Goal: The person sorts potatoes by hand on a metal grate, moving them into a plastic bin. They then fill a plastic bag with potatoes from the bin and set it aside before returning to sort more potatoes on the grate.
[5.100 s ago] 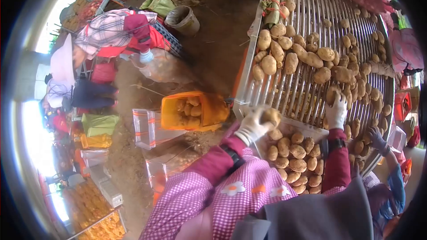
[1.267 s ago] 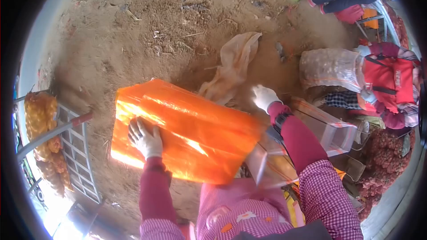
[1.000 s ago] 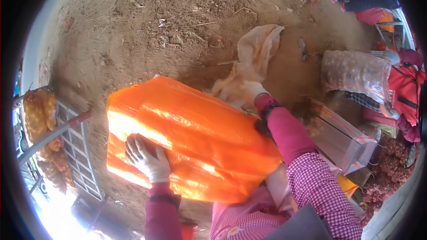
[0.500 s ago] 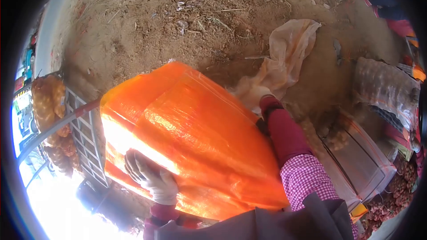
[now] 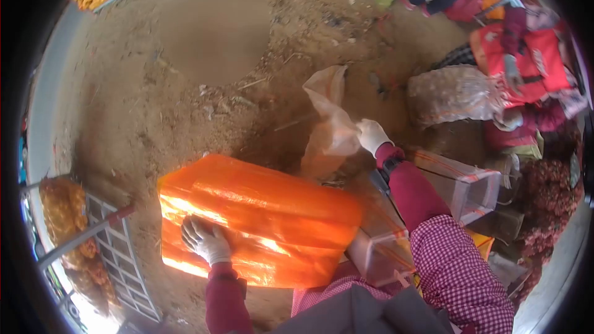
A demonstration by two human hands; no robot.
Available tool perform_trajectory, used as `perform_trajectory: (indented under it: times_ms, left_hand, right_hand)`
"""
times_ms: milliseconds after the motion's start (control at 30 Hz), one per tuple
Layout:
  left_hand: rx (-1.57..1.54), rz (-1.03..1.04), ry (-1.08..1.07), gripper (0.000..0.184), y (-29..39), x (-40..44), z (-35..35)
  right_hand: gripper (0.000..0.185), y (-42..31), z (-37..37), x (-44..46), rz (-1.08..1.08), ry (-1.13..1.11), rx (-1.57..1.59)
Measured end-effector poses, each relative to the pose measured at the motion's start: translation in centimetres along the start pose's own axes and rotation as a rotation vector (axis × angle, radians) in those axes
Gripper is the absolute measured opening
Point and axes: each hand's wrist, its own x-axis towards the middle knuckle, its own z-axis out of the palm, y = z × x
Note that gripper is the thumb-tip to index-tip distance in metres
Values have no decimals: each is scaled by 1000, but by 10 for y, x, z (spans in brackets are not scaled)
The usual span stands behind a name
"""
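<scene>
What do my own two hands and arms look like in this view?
Left hand: whitish glove with darker-looking fingers, plain maroon sleeve. Right hand: whitish glove, black wristband over a maroon sleeve, then a purple-and-white checked sleeve higher up. The left upper arm is out of view.

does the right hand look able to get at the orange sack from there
Probably yes. The right hand is near the orange sack, with seemingly only ground and part of the pale bag between. Its fingers hold that bag, though, so it would likely need to let go.
</scene>
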Motion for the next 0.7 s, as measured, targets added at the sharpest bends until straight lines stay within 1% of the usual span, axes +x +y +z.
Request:
perform_trajectory:
  times_ms: [33, 67, 100, 167, 233, 267, 300, 333, 367, 400, 433, 467, 500, 567, 633, 667, 700]
  left_hand:
    - [10, -7, 15, 83, -4, -1, 7]
    - [29, -16, -5, 83, -7, -3, 10]
    - [59, -72, -83, 81, -12, -6, 14]
    - [19, -204, -196, 79, -10, 1, 16]
    - [-92, -364, -440, 74, 30, 29, -27]
    - [-151, -357, -482, 69, 59, 41, -52]
    - [-315, -323, -534, 71, 96, 52, -79]
    - [-398, -158, -401, 76, 125, 46, -75]
    - [-493, -19, -395, 80, 156, 43, -70]
    - [-654, 18, -506, 89, 200, 46, -102]
    - [-854, -28, -561, 90, 239, 46, -114]
    - [-1050, -71, -637, 91, 278, 39, -124]
    - [-1235, -119, -730, 92, 312, 28, -134]
    - [-1588, -430, -1106, 89, 356, 16, -165]
    - [-1974, -302, -1276, 67, 384, -5, -174]
    - [-1999, -427, -1538, 65, 386, 0, -182]
    - [-1914, -469, -1559, 57, 394, -3, -190]
  right_hand:
    - [27, 3, -31, -1, -15, 31, -49]
    - [22, -24, -79, -8, 156, 185, 131]
    - [23, -19, -108, -16, 165, 205, 135]
    - [28, -7, -151, -40, 191, 242, 157]
    - [28, -18, -198, -73, 412, 299, 589]
    - [28, -24, -221, -84, 497, 329, 813]
    - [28, -39, -245, -97, 474, 368, 830]
    - [29, -61, -270, -117, 459, 409, 842]
    - [29, -77, -287, -139, 452, 452, 849]
    - [27, -94, -305, -160, 391, 450, 888]
    - [27, -110, -323, -180, 329, 446, 927]
    - [28, -132, -342, -199, 413, 454, 1032]
    - [28, -139, -347, -214, 448, 505, 1088]
    - [34, -154, -367, -248, 409, 467, 1123]
    - [36, -166, -379, -278, 284, 513, 1334]
    - [36, -166, -395, -298, 285, 548, 1389]
    - [36, -170, -414, -316, 278, 574, 1446]
